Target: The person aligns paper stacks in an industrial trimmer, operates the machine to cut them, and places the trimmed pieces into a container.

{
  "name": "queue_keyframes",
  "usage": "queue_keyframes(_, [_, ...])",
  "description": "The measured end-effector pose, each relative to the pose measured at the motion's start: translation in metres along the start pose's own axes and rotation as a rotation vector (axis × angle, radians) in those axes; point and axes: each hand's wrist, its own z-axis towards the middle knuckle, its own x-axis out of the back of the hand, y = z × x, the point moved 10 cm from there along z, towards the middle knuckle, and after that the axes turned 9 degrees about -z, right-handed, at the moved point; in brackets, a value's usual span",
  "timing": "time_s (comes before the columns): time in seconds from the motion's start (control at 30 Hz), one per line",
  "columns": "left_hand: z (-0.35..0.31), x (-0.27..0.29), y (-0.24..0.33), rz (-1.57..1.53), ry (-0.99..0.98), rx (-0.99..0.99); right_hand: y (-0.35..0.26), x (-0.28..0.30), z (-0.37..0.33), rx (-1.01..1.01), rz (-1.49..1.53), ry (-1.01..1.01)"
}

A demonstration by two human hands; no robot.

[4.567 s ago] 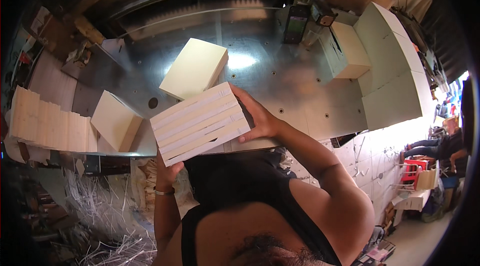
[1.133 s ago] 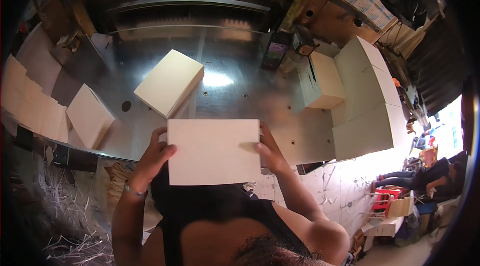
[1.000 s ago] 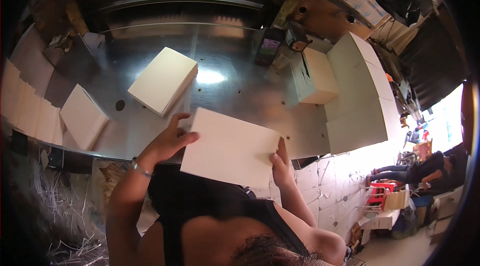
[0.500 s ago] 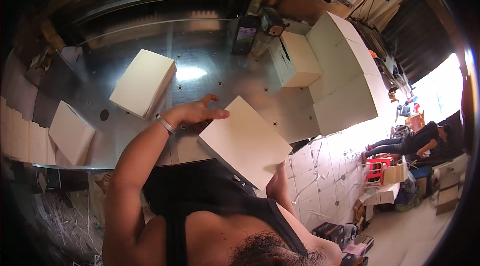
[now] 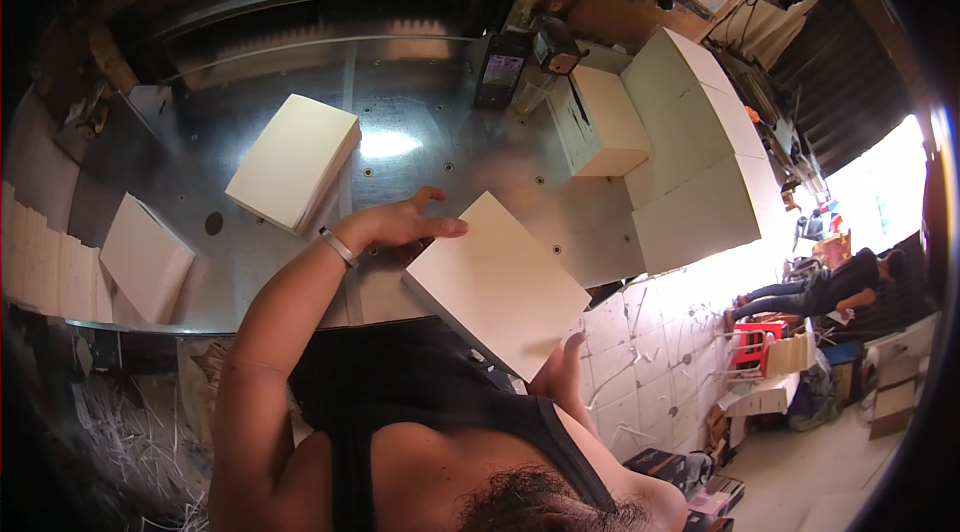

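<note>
A thick cream-white block of stacked paper sheets [image 5: 498, 282] is held tilted in front of my body, over the near edge of the metal table. My left hand [image 5: 405, 223] grips its far left corner, thumb on the top face, index finger sticking out and the other fingers partly hidden. At the near right corner, my right hand [image 5: 562, 375] supports the block from the side and below. Its thumb points up beside the edge, while its other fingers are hidden. A second paper block [image 5: 296, 160] lies on the metal table [image 5: 400, 175], beyond my left hand.
Another paper block [image 5: 147, 257] leans near a row of stacks [image 5: 40, 257] at far left. Large white stacks [image 5: 700, 202] line the table's right side, near a dark bottle [image 5: 497, 72]. Paper scraps litter the floor. A person [image 5: 825, 287] is visible far right, near a red stool [image 5: 750, 344].
The whole view has shifted slightly. My right thumb has lifted a little off the edge of the held paper block; my left hand's grip looks the same.
</note>
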Motion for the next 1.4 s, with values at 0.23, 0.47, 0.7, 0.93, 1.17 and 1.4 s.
queue_keyframes(0.23, [-0.003, -0.004, 0.002, -0.062, -0.039, 0.025, 0.001, 0.004, 0.000, -0.009, -0.059, 0.004])
queue_keyframes(0.47, [0.001, 0.000, 0.003, 0.004, -0.002, -0.008, -0.005, -0.014, 0.002, -0.097, 0.021, 0.020])
queue_keyframes(0.7, [-0.001, -0.007, 0.008, -0.070, -0.015, 0.000, -0.008, -0.014, 0.005, 0.013, 0.027, 0.164])
queue_keyframes(0.93, [-0.059, 0.022, 0.058, -0.494, 0.127, -0.363, -0.073, -0.026, 0.013, 0.367, 0.167, 0.039])
queue_keyframes(1.17, [-0.127, 0.019, 0.001, -0.207, 0.522, -0.586, -0.196, -0.042, 0.079, 0.485, 0.140, 0.007])
queue_keyframes(1.4, [-0.143, -0.005, -0.038, -0.046, 0.662, -0.610, -0.253, -0.016, 0.148, 0.400, 0.277, 0.144])
